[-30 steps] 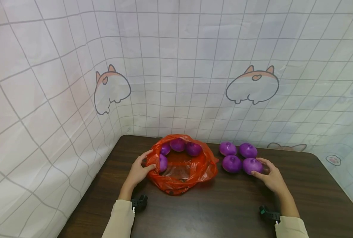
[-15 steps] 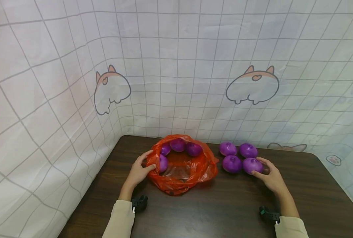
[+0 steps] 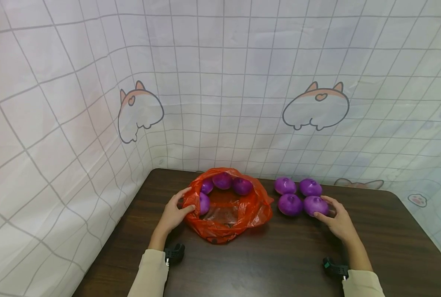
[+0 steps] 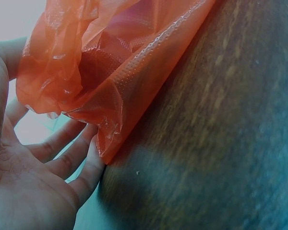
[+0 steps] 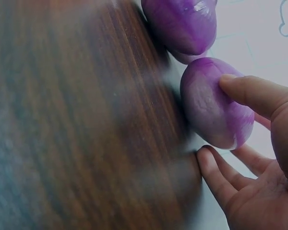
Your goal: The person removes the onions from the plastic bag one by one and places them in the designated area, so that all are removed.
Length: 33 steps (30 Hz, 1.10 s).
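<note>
Dark wooden table (image 3: 279, 264) is bearing an orange plastic bag (image 3: 229, 206) containing four purple onions. Left hand (image 3: 173, 212) is pinching the bag's left rim. Right hand (image 3: 337, 220) is grasping the nearest-right purple onion (image 3: 314, 205) of four lying beside the bag.

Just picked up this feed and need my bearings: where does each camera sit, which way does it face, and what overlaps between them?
Head: worn high, looking forward and down at the table; shows both forearms, left hand at the orange bag, right hand on an onion.
Left wrist: low beside the left hand, facing the orange bag; palm and fingers show.
Right wrist: low at the right hand, facing the onion; thumb and fingers show.
Shared: each wrist view repeats its hand and object from the head view.
</note>
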### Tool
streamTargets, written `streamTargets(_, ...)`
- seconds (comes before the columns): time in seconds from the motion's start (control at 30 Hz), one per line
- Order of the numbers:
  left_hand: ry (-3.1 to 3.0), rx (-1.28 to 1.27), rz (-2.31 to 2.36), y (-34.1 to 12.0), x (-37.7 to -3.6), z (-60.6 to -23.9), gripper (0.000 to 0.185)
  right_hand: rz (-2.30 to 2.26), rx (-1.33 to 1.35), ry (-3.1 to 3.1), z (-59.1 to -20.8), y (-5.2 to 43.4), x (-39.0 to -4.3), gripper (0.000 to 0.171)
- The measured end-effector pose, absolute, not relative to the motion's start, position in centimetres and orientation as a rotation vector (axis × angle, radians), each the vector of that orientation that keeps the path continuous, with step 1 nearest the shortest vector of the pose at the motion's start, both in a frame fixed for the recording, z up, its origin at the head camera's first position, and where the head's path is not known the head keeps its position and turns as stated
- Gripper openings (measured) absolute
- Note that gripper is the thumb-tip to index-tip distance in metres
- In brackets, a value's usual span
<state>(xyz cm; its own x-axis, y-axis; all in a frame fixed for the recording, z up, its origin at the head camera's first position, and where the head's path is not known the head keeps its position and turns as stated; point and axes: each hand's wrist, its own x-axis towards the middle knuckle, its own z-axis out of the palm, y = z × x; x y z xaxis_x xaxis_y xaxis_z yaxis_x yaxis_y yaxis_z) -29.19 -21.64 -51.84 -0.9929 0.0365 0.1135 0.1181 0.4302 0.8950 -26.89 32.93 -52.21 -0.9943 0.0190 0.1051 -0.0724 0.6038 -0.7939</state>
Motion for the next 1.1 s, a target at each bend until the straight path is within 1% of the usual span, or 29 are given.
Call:
streamTargets(0.47, -2.591, -0.141, -1.636, -21.6, -29.1, -51.9, 0.062, 1.320, 0.072, -2.695, -51.7, 33.5, -26.7, 0.072)
streamTargets(0.73, -2.584, -0.149, -1.636, -21.7, -29.2, -51.9, 0.063, 1.258, 0.051, -2.673, -49.3, 33.6, -25.7, 0.071)
streamTargets(0.87, -2.591, -0.145, -1.637, -21.7, -29.2, -51.9, 0.063, 1.239, 0.090, -2.625, -48.1, 33.4, -25.6, 0.068)
streamTargets(1.1, -2.589, -0.138, -1.642, -21.7, -29.2, -51.8, 0.063, 1.242, 0.157, -2.567, -45.9, 31.4, -25.3, 0.066)
